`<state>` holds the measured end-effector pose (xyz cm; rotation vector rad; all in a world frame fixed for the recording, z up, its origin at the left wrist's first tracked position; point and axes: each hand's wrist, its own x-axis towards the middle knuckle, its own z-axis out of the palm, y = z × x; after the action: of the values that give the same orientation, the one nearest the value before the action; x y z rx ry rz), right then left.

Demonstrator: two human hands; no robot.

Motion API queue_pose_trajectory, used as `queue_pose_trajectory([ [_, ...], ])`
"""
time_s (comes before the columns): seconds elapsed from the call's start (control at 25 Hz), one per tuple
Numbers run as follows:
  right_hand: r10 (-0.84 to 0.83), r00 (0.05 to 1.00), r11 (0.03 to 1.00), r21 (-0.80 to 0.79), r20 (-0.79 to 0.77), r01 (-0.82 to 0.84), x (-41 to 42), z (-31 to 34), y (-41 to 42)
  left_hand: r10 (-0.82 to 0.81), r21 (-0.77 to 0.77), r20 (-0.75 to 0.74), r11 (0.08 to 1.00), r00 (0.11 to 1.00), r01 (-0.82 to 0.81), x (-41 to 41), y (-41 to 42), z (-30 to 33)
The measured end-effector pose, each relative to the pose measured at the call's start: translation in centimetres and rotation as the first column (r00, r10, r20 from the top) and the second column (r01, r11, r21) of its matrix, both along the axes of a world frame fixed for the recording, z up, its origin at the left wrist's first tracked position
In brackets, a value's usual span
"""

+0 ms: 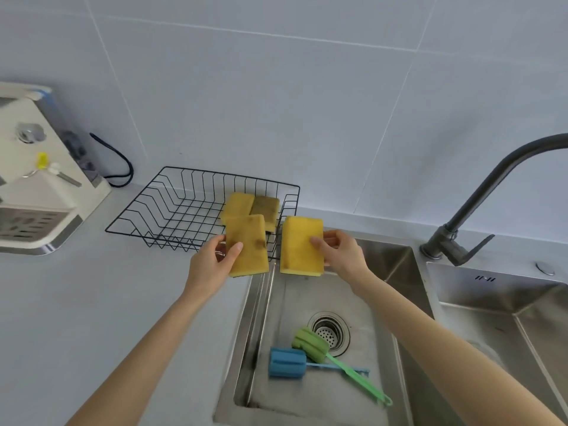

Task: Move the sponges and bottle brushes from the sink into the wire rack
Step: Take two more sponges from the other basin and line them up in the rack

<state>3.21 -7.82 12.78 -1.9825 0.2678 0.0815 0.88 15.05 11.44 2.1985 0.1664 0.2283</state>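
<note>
My left hand (215, 261) grips a stained yellow sponge (250, 250) just in front of the black wire rack (172, 207). My right hand (339, 252) holds a second yellow sponge (299, 241) over the sink's far left corner, beside the rack's right end. Two more sponges lie in the rack's right part: a yellow sponge (237, 205) and a brownish sponge (266, 207). On the floor of the steel sink (307, 290) lie a green bottle brush (307, 341) and a blue bottle brush (287, 362), crossing near the drain (330, 330).
A white appliance (33, 179) with a dark cable (118, 162) stands on the counter at left. A dark faucet (479, 204) rises at right, over a second steel basin (498, 299). Grey countertop (101, 302) spreads in front of the rack.
</note>
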Motion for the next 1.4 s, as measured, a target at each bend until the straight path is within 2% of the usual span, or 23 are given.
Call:
queue_pose_trajectory([
  [0.2,0.054,0.998,0.998,-0.012,-0.016,-0.054,3.8,0.3,3.8,0.094,-0.033,-0.002,0.995,0.996,-0.094,2.5,4.1,0.3],
  [0.48,0.083,0.993,0.996,-0.004,-0.083,-0.084,9.1,0.0,8.4,0.144,-0.047,0.002,0.989,0.990,-0.144,6.5,7.7,0.1],
  [0.84,0.218,0.958,0.973,-0.032,-0.184,-0.228,17.4,-0.4,16.1,0.296,-0.057,0.012,0.954,0.955,-0.295,10.5,13.1,-1.0],
  [1.0,0.298,0.928,0.937,-0.116,-0.222,-0.329,20.1,-2.1,19.4,0.336,-0.078,0.014,0.939,0.942,-0.334,11.7,14.5,-2.2],
  [1.2,0.331,0.916,0.907,-0.191,-0.228,-0.376,21.8,-4.1,22.1,0.333,-0.079,0.011,0.940,0.943,-0.331,12.8,14.8,-3.6],
  [1.4,0.399,0.887,0.819,-0.345,-0.234,-0.459,22.0,-5.0,22.2,0.332,-0.074,0.005,0.941,0.943,-0.331,13.3,14.6,-4.5],
])
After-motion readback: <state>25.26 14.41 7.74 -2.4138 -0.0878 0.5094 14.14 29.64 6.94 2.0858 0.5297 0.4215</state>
